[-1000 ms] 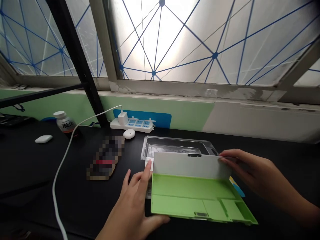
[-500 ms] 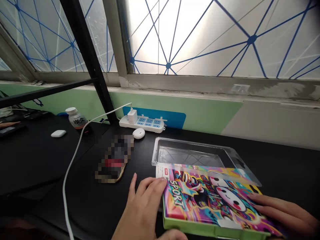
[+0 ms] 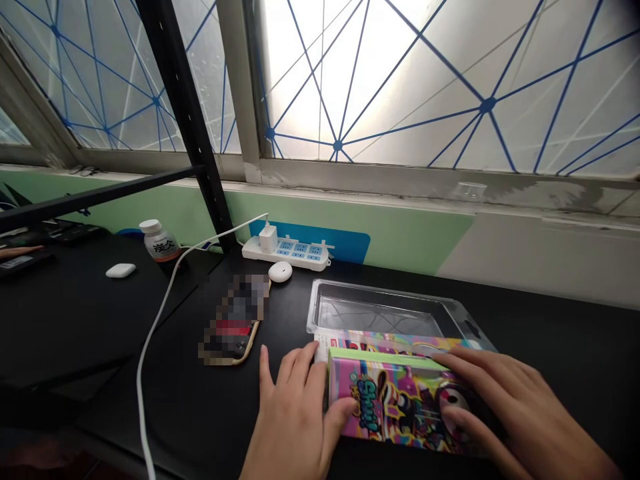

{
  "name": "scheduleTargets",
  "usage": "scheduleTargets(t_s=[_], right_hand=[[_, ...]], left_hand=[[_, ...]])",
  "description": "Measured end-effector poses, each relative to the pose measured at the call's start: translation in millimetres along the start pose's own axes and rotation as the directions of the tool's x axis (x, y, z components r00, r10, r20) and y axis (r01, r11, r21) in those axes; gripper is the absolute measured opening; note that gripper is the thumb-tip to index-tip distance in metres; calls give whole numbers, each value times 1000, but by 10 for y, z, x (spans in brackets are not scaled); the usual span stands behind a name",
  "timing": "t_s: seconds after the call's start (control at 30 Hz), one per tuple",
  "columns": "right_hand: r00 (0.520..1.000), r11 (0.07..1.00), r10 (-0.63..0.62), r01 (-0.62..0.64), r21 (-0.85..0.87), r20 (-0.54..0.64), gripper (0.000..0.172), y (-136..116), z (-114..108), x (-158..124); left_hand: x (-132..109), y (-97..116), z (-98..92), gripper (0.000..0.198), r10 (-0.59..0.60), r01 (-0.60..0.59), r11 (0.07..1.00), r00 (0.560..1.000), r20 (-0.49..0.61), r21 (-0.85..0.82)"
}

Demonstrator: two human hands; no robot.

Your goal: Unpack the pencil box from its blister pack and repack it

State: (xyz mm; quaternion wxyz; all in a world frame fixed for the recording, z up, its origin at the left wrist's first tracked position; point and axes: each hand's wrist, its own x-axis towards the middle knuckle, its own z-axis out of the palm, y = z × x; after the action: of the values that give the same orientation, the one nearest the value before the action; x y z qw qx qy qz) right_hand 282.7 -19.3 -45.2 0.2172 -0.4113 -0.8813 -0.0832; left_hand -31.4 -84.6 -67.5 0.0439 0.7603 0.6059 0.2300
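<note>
A colourful pencil case (image 3: 390, 400) with a green edge and cartoon print lies closed on the black desk (image 3: 150, 400). My left hand (image 3: 295, 417) holds its left end, thumb on the front edge, fingers spread along the side. My right hand (image 3: 505, 407) lies over the lid's right part with fingers curled on it. A printed card (image 3: 380, 342) sticks out behind the case. Just beyond lies a clear plastic blister tray (image 3: 385, 310).
A phone (image 3: 235, 320) lies left of the tray, with a white cable (image 3: 155, 333) running to a charger in the power strip (image 3: 287, 251) by the wall. A white earbud case (image 3: 280, 271), a bottle (image 3: 160, 245) and another white case (image 3: 121, 270) sit farther back. A black post (image 3: 185, 120) stands at the left.
The case's lid went from standing open, showing the green inside, to closed. My right hand came down from the lid's top edge onto the lid; the view shifted slightly.
</note>
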Motion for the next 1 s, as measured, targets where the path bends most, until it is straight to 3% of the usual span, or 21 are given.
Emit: scheduleTargets(t_s=[0.1, 0.23, 0.43, 0.57, 0.7, 0.83, 0.9, 1.0], right_hand=[[996, 998, -70, 69, 10, 60, 48, -179, 55, 126], [991, 996, -32, 20, 89, 129, 37, -262, 81, 187], [987, 987, 23, -48, 153, 160, 29, -284, 111, 226], [997, 989, 38, -46, 140, 60, 25, -333, 189, 233], [996, 995, 40, -32, 90, -83, 22, -385, 177, 289], [965, 999, -14, 25, 40, -261, 22, -445, 28, 322], [956, 993, -85, 103, 50, -281, 17, -456, -88, 255], [934, 950, -281, 304, 75, -219, 30, -386, -285, 21]], left_hand=[[-18, -11, 10, 47, 9, -9, 1000, 1000, 19, 21], [-68, -63, 17, 58, 82, -82, 996, 997, -11, -20], [-63, -81, 29, 131, 197, -204, 975, 976, -90, -87], [-25, -48, 24, 145, 172, -179, 975, 983, -64, -132], [-33, -14, -20, 134, 89, -86, 975, 996, 3, -205], [-48, 3, -147, 83, -7, 38, 956, 994, 107, -291], [-49, -3, -222, 60, -12, 60, 938, 990, 143, -340], [-46, -15, -295, 56, -33, 91, 922, 987, 158, -377]])
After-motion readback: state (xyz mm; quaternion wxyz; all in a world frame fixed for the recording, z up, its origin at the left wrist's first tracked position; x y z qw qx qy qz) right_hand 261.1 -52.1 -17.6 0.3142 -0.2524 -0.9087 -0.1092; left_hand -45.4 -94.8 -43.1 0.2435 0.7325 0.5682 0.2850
